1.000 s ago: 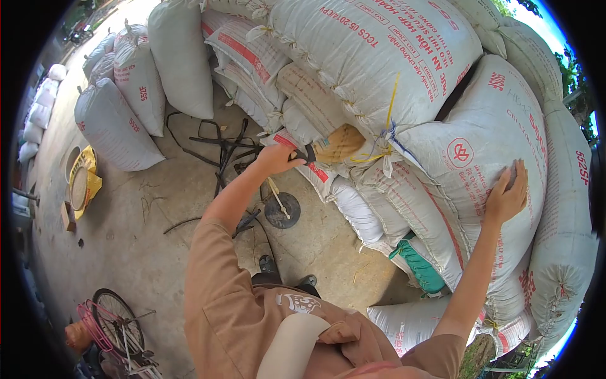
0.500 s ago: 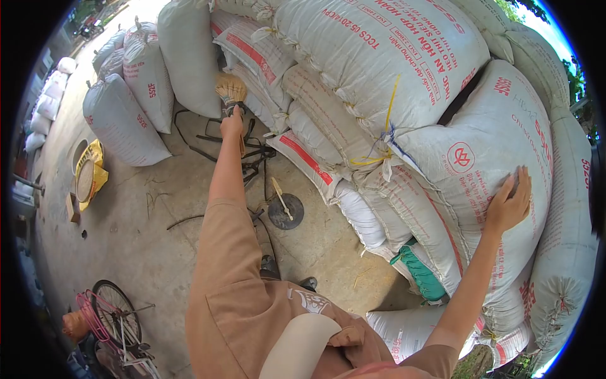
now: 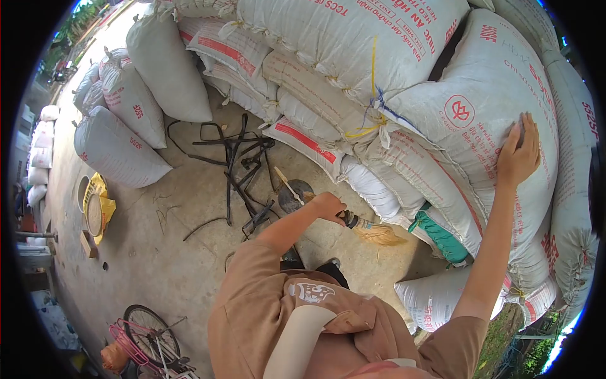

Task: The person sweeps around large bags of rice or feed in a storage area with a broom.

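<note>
My left hand (image 3: 327,206) is closed around the dark-wrapped handle of a short straw broom (image 3: 380,234). Its bristles point right, over the concrete floor near the foot of the sack stack. My right hand (image 3: 519,155) lies flat, fingers stretched, against a large white sack (image 3: 464,136) with red print. Just left of my left hand, a round dark disc with a pale stick (image 3: 291,192) rests on the floor. A tangle of black strips (image 3: 243,167) is spread beyond it.
Stacked white sacks (image 3: 334,57) fill the right side; a green bundle (image 3: 442,237) is wedged low among them. Several upright sacks (image 3: 167,69) stand back left. A yellow bag of grain (image 3: 96,211) sits at left, and a pink bicycle (image 3: 151,335) is at lower left.
My left hand has swung the broom from the far side near the upright sacks back toward my body and to the right. My right hand stays on the sack.
</note>
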Demonstrator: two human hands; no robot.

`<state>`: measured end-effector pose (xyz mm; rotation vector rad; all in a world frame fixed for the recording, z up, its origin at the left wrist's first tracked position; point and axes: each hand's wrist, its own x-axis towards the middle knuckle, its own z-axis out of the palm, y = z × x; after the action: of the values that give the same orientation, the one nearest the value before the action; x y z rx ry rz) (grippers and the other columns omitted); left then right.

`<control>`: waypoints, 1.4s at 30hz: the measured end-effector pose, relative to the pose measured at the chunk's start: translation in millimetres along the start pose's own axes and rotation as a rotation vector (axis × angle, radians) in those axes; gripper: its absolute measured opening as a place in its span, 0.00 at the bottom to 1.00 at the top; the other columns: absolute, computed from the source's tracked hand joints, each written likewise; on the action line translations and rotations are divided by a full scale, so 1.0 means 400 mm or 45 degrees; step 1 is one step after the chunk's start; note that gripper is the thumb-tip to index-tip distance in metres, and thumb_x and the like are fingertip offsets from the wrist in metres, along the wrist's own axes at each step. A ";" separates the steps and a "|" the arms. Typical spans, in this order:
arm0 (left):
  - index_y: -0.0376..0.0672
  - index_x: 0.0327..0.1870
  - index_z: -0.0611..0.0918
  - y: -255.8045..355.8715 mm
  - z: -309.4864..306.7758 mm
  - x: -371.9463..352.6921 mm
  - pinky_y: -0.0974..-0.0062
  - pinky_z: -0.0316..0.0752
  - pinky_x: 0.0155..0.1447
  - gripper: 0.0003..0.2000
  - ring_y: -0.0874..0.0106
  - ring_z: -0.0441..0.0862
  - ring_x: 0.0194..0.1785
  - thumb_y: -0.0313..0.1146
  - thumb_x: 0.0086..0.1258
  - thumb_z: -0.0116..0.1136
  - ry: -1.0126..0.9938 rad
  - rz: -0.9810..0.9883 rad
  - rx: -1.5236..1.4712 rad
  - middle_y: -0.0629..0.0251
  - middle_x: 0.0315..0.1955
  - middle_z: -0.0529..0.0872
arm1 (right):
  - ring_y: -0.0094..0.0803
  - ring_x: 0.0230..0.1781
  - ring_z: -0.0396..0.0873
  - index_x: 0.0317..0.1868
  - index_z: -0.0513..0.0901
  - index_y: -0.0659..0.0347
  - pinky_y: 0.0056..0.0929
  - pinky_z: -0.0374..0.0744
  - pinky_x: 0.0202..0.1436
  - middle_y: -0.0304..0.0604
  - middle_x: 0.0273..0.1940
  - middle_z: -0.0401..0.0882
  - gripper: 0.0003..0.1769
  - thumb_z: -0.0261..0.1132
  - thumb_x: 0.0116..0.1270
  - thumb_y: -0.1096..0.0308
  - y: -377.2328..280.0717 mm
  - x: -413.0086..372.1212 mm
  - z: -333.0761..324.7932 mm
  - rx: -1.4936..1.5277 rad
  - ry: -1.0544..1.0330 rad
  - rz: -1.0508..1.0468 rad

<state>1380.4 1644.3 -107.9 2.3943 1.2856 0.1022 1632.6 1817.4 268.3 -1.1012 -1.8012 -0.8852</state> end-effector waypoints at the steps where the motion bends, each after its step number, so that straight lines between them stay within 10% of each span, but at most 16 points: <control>1: 0.42 0.32 0.79 -0.044 -0.043 -0.004 0.62 0.75 0.33 0.31 0.58 0.81 0.30 0.67 0.52 0.50 0.000 -0.103 0.029 0.58 0.22 0.82 | 0.30 0.60 0.68 0.51 0.77 0.49 0.36 0.59 0.62 0.31 0.55 0.74 0.17 0.51 0.65 0.58 0.000 -0.001 0.000 -0.013 -0.008 -0.002; 8: 0.36 0.36 0.82 -0.357 -0.234 -0.284 0.60 0.74 0.41 0.35 0.54 0.80 0.41 0.68 0.56 0.45 0.590 -1.815 -0.263 0.50 0.35 0.83 | 0.30 0.60 0.68 0.51 0.77 0.49 0.36 0.59 0.63 0.31 0.55 0.75 0.17 0.52 0.65 0.57 0.002 -0.001 0.003 -0.028 -0.011 0.001; 10: 0.33 0.38 0.81 -0.389 -0.136 -0.375 0.57 0.73 0.45 0.36 0.52 0.78 0.45 0.66 0.59 0.42 1.234 -2.115 -0.565 0.46 0.39 0.81 | 0.29 0.60 0.68 0.51 0.77 0.49 0.36 0.59 0.63 0.31 0.55 0.75 0.17 0.52 0.65 0.57 0.005 -0.004 0.002 -0.040 -0.007 0.028; 12: 0.31 0.41 0.79 -0.374 -0.090 -0.429 0.56 0.71 0.46 0.36 0.51 0.77 0.46 0.64 0.61 0.41 1.342 -2.270 -0.691 0.44 0.39 0.81 | 0.29 0.60 0.68 0.51 0.77 0.48 0.36 0.59 0.63 0.31 0.55 0.75 0.17 0.52 0.65 0.56 0.011 -0.002 0.004 -0.005 -0.003 0.002; 20: 0.39 0.36 0.78 -0.242 -0.090 -0.270 0.62 0.75 0.34 0.31 0.57 0.81 0.30 0.64 0.60 0.44 0.438 -1.179 -0.067 0.55 0.24 0.82 | 0.30 0.60 0.68 0.51 0.78 0.48 0.35 0.60 0.63 0.31 0.55 0.75 0.17 0.52 0.65 0.55 0.006 -0.008 0.003 -0.032 -0.006 0.007; 26: 0.39 0.43 0.78 -0.408 -0.269 -0.293 0.57 0.74 0.41 0.32 0.54 0.80 0.40 0.64 0.61 0.42 0.770 -1.910 -0.185 0.52 0.33 0.83 | 0.31 0.59 0.69 0.50 0.78 0.50 0.35 0.60 0.62 0.32 0.54 0.75 0.17 0.52 0.64 0.57 0.007 0.002 0.005 0.004 0.004 -0.036; 31: 0.38 0.40 0.78 -0.379 -0.144 -0.301 0.58 0.75 0.36 0.31 0.55 0.81 0.36 0.63 0.62 0.42 1.244 -1.884 -0.238 0.52 0.31 0.83 | 0.32 0.59 0.70 0.50 0.78 0.51 0.35 0.61 0.61 0.33 0.53 0.76 0.17 0.52 0.64 0.58 0.004 -0.007 0.002 0.001 0.001 -0.001; 37: 0.38 0.43 0.78 -0.294 -0.188 -0.239 0.61 0.75 0.39 0.33 0.57 0.80 0.37 0.64 0.62 0.39 0.194 -1.111 0.061 0.50 0.29 0.82 | 0.33 0.58 0.70 0.50 0.78 0.51 0.35 0.61 0.61 0.33 0.54 0.76 0.17 0.52 0.64 0.58 0.006 0.003 0.004 0.031 0.022 -0.056; 40: 0.38 0.42 0.78 -0.364 -0.235 -0.241 0.59 0.74 0.41 0.31 0.55 0.80 0.40 0.63 0.63 0.40 0.433 -1.528 -0.066 0.47 0.32 0.82 | 0.33 0.58 0.70 0.50 0.78 0.51 0.35 0.61 0.61 0.33 0.54 0.76 0.17 0.52 0.65 0.57 0.003 0.002 -0.002 0.001 0.006 -0.026; 42: 0.37 0.42 0.78 -0.401 -0.230 -0.265 0.57 0.73 0.44 0.31 0.52 0.79 0.43 0.62 0.63 0.41 1.076 -2.055 -0.497 0.43 0.36 0.81 | 0.32 0.58 0.70 0.50 0.78 0.51 0.35 0.61 0.62 0.33 0.54 0.76 0.17 0.51 0.65 0.57 0.005 0.002 0.002 -0.009 0.006 -0.035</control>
<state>1171.2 1666.0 -73.9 0.4183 2.7480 0.7785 1634.0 1819.0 269.2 -1.0805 -1.8143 -0.9102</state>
